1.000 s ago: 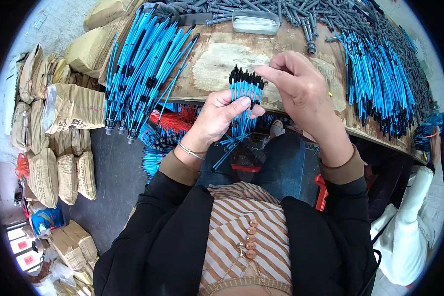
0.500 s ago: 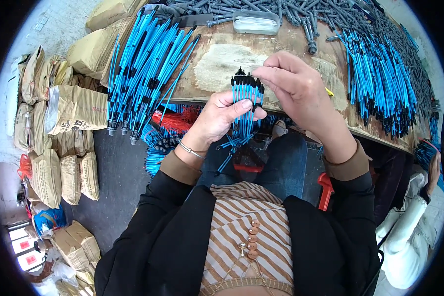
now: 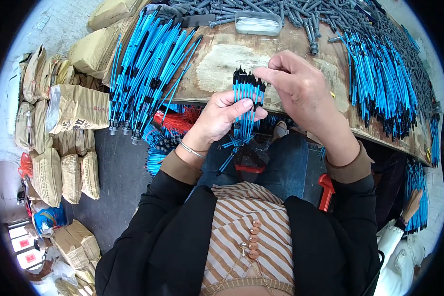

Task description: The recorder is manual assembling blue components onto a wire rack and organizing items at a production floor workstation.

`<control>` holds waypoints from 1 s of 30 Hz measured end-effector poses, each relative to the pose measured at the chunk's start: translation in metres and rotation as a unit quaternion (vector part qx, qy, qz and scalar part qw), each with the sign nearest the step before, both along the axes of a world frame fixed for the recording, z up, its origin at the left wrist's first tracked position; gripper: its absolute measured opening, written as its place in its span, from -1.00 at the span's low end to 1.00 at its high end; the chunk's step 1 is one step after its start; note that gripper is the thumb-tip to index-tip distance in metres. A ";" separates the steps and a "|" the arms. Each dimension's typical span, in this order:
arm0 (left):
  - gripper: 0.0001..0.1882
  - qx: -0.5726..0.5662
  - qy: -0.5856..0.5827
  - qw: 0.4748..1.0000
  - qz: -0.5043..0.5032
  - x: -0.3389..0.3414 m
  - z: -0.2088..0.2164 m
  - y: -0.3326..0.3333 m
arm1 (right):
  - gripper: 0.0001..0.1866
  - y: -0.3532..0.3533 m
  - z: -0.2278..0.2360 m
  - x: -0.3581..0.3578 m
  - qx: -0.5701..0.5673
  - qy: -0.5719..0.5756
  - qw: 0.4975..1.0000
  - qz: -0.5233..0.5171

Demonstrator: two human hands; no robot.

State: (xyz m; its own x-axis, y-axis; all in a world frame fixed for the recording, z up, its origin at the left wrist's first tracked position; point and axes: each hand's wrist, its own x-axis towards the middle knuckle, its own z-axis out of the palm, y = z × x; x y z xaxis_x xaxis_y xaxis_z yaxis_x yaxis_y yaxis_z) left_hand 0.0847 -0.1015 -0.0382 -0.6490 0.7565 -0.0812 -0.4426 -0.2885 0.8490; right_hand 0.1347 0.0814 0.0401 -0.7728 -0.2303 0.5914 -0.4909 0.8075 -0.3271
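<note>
My left hand [image 3: 224,116] is wrapped round a bundle of thin blue rods with black tips [image 3: 247,90], held upright over my lap at the table's front edge. The tips point away from me, and the lower ends fan out below my fingers. Just right of the tips is my right hand [image 3: 306,84], its thumb and forefinger pinched together close to the black ends. Whatever lies in that pinch is too small to make out, and the fingers are slightly blurred.
Blue rods lie in a pile on the left [image 3: 150,64] and another pile on the right [image 3: 382,79] of the wooden table [image 3: 217,69]. Behind are a clear plastic box [image 3: 258,24] and grey plastic parts [image 3: 325,29]. Paper sacks [image 3: 89,111] stand left. A co-worker's hand [image 3: 412,204] grips blue rods.
My right hand has shifted slightly right, still pinched by the tips. My left hand keeps its hold on the bundle. At the far right, the co-worker's hand and blue rods have come lower.
</note>
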 end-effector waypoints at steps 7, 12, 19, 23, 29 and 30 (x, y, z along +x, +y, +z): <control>-0.79 -0.005 0.019 1.000 0.000 0.000 -0.002 0.000 | -0.71 -0.003 0.000 -0.001 -0.043 0.004 0.999 0.030; -0.78 -0.011 0.033 0.999 -0.016 -0.001 0.000 -0.003 | -0.75 0.004 -0.006 -0.007 -0.130 -0.024 0.987 0.092; -0.79 -0.008 0.033 0.999 -0.022 -0.002 -0.003 -0.005 | -0.79 0.001 -0.002 -0.009 -0.066 -0.013 0.993 0.094; -0.80 -0.004 0.036 0.999 -0.025 -0.002 -0.002 -0.006 | -0.80 -0.001 0.002 -0.005 -0.061 -0.014 0.993 0.098; -0.80 0.002 0.061 0.998 -0.025 -0.001 -0.007 -0.004 | -0.78 -0.007 0.003 -0.005 -0.128 0.007 0.985 0.111; -0.79 0.003 0.068 0.997 -0.022 -0.001 -0.008 -0.003 | -0.77 -0.008 0.003 -0.006 -0.145 0.018 0.983 0.113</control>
State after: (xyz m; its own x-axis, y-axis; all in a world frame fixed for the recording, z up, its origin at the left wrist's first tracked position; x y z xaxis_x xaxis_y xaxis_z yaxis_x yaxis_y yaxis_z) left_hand 0.0838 -0.1050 -0.0466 -0.6191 0.7852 0.0096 -0.3368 -0.2766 0.9000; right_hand 0.1292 0.0736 0.0430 -0.6984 -0.2125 0.6835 -0.6630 0.5516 -0.5061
